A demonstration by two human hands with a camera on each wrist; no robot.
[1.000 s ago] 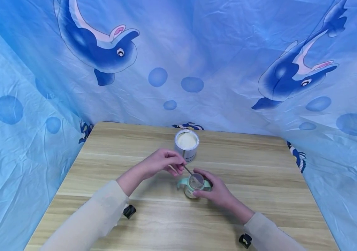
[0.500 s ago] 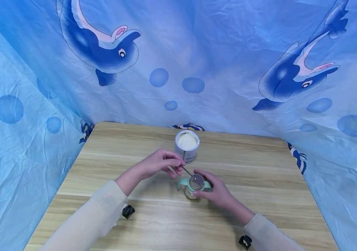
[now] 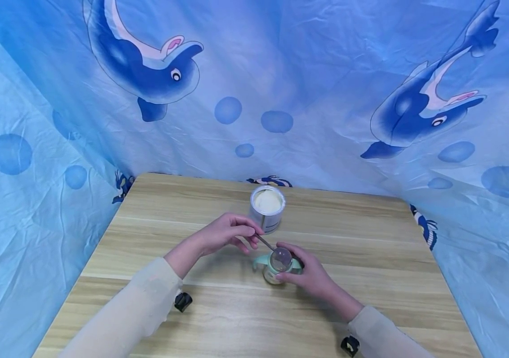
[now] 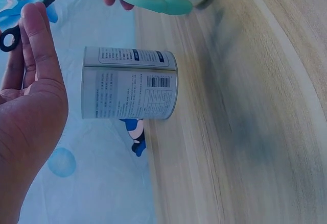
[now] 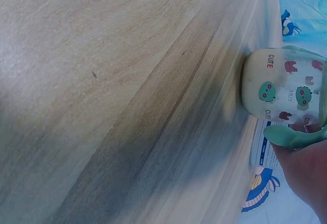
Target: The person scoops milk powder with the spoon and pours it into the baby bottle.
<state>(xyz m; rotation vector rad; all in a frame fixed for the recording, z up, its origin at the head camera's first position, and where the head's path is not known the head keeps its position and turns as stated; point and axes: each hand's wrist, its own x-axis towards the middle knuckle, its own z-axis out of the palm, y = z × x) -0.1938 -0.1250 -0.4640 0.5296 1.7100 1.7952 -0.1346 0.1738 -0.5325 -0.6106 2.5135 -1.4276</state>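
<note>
My left hand (image 3: 229,233) pinches the thin dark handle of a spoon (image 3: 265,242), which slants down to the mouth of a clear baby bottle (image 3: 276,273). A ring ends that handle in the left wrist view, and the spoon's bowl is only partly visible at the bottle's top. My right hand (image 3: 308,273) grips the bottle by its right side, thumb in front. Mint-green handles (image 4: 163,4) stick out from the bottle, which stands upright and carries printed measuring marks and cartoon figures. Pale contents show near its base (image 5: 251,81) in the right wrist view.
Behind the hands stands an open tin (image 3: 269,221) of pale powder, its label facing the left wrist camera. The wooden table (image 3: 348,223) ends at a blue dolphin-print cloth (image 3: 326,74) at the back and sides.
My left hand has shifted slightly left with the spoon, its handle still slanting to the bottle's mouth. The right hand, bottle and tin have stayed in place.
</note>
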